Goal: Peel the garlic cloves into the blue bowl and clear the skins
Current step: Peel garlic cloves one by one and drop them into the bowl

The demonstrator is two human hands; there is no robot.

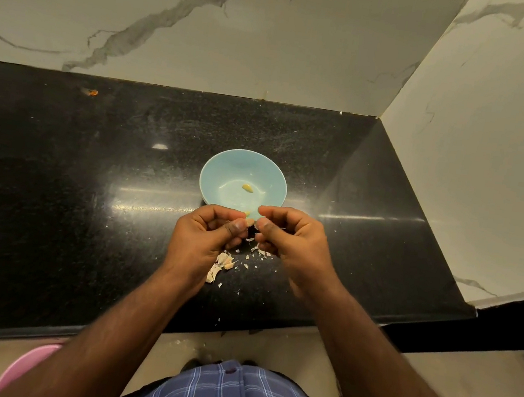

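Pinching one garlic clove [250, 222] between left hand [206, 234] and right hand [288, 238], black speckled counter [57, 189], marble-veined walls [274, 35]

The bowl [243, 179] stands on the bench [87, 210], a clove [247, 188] in it. Just before the bowl, the left hand [206, 237] and right hand [292, 238] meet, pinching a clove [250, 221] between them. Skins [223, 264] lie on the bench under the hands. The wall [241, 31] rises behind.
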